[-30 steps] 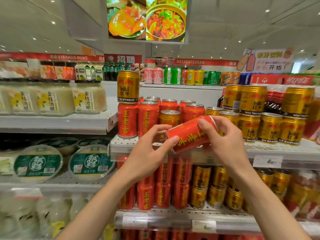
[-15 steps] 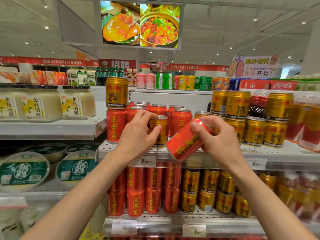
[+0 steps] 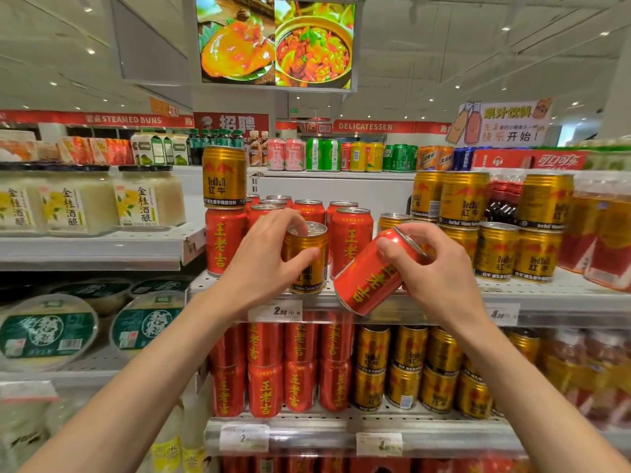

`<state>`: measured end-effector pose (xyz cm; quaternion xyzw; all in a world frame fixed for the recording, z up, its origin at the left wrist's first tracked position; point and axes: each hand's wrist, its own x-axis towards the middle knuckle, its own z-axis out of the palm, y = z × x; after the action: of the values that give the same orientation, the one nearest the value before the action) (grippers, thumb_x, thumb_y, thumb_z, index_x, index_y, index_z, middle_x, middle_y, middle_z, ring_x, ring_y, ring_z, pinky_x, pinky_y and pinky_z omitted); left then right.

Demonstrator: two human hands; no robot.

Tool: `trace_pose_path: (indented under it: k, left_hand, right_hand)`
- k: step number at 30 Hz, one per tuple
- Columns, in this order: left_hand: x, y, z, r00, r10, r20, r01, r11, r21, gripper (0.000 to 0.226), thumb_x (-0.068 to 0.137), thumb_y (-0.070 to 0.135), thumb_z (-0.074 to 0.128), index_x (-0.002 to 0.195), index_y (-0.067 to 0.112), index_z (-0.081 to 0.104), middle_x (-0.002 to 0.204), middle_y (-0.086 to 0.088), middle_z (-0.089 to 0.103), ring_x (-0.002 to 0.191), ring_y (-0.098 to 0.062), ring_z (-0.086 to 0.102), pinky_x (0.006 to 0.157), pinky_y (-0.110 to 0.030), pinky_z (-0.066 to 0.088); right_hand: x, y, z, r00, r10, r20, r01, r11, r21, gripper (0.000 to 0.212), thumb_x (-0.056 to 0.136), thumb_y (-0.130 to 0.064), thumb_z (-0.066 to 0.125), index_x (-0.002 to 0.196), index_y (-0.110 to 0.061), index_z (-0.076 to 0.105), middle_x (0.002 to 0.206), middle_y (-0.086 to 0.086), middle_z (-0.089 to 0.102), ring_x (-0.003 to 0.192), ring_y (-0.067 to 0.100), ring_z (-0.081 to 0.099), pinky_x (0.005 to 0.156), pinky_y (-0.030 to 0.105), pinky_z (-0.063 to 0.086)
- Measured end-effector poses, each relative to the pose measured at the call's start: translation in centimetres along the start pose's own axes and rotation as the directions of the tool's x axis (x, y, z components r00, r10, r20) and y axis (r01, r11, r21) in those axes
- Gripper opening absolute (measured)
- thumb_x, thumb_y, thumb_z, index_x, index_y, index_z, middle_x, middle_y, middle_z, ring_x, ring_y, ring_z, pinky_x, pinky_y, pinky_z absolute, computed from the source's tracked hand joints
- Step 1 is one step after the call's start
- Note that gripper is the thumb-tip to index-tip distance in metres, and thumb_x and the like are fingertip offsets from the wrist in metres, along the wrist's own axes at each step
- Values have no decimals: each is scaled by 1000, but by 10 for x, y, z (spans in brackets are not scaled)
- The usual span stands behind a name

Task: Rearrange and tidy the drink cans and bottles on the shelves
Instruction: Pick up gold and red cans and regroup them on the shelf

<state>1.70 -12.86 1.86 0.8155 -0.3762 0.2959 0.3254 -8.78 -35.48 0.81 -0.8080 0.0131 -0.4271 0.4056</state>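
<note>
Gripping a gold can (image 3: pixel 306 257) at the shelf's (image 3: pixel 546 295) front edge, left hand (image 3: pixel 269 264) has fingers over its top. Right hand (image 3: pixel 433 268) holds a tilted red can (image 3: pixel 370 278) just beside it, past that edge. Red cans (image 3: pixel 351 240) stand behind.

Left red banner (image 3: pixel 131 119): "STEAMED BUNS"
Right red banner (image 3: pixel 365 126): "DELICATESSEN"
Gold can (image 3: pixel 224 177) stacked on top: "RedBull 红牛"
Red can (image 3: pixel 222 240) beneath: "王老吉"
Price tag (image 3: pixel 275 310): "2.00"
</note>
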Motion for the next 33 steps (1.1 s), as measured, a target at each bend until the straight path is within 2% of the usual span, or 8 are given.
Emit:
trace_pose_path:
  k: [4, 8, 13, 17, 22, 25, 28, 33]
  left_hand:
    - [-3, 5, -7, 993, -39, 113, 45, 998, -49, 33, 91, 47, 70, 106, 30, 46, 131, -2, 64, 111, -28, 64, 95, -47, 53]
    - [-8, 7, -11, 983, -66, 170, 90, 986, -139, 38, 88, 50, 71, 101, 32, 40, 108, -12, 70, 90, -36, 66, 85, -55, 54]
    - [-17, 8, -13, 991, -111, 80, 127, 962, -242, 40, 87, 42, 77, 101, 24, 45, 104, 5, 67, 81, -25, 63, 82, -47, 54]
    - [-24, -4, -28, 978, -196, 68, 207, 912, -354, 39, 85, 41, 79, 100, 25, 46, 105, 9, 69, 85, -8, 72, 89, -44, 60]
    - [-33, -24, -51, 964, -262, 38, 258, 897, -359, 47, 73, 60, 79, 96, 36, 46, 114, 3, 69, 93, -18, 74, 90, -49, 60]
    - [-40, -29, -53, 956, -294, 26, 284, 895, -345, 45, 79, 50, 82, 97, 31, 45, 108, 2, 69, 81, -17, 69, 77, -40, 56]
    - [-43, -31, -52, 950, -313, 1, 294, 894, -339, 41, 84, 41, 82, 99, 27, 46, 105, 4, 69, 82, -17, 70, 79, -38, 57]
    - [-40, -29, -50, 950, -313, 2, 297, 900, -318, 42, 82, 45, 82, 97, 31, 45, 102, 3, 69, 77, -15, 67, 74, -35, 55]
  right_hand:
    - [0, 0, -3, 1000, -9, -6, 9, 1000, -1, 46, 82, -59, 67, 118, -30, 63, 109, -19, 62, 102, 0, 60, 87, 37, 57]
    - [0, -2, -5, 999, -36, -20, 35, 999, -31, 46, 85, -56, 67, 121, -27, 63, 113, -13, 63, 101, -1, 58, 86, 34, 56]
    - [-2, -5, -3, 997, -75, -15, 74, 994, -77, 51, 84, -56, 66, 124, -25, 62, 118, -9, 62, 102, 9, 59, 83, 25, 51]
    - [4, -12, 5, 986, -169, -2, 167, 976, -141, 49, 86, -59, 67, 123, -27, 63, 116, -12, 62, 103, 8, 60, 86, 31, 56]
    - [18, -28, 36, 960, -279, 20, 277, 939, -202, 57, 84, -66, 59, 126, -27, 62, 117, -8, 66, 100, 11, 63, 81, 39, 58]
    - [28, -36, 58, 936, -346, 65, 350, 894, -281, 61, 84, -70, 55, 126, -26, 62, 118, -5, 69, 99, 15, 66, 78, 41, 58]
    - [37, -41, 76, 910, -382, 161, 415, 828, -378, 65, 85, -74, 50, 129, -27, 62, 120, -3, 69, 101, 20, 68, 79, 40, 58]
    - [51, -43, 90, 893, -382, 238, 450, 742, -498, 65, 88, -73, 49, 130, -27, 65, 130, -2, 65, 104, 25, 68, 81, 42, 58]
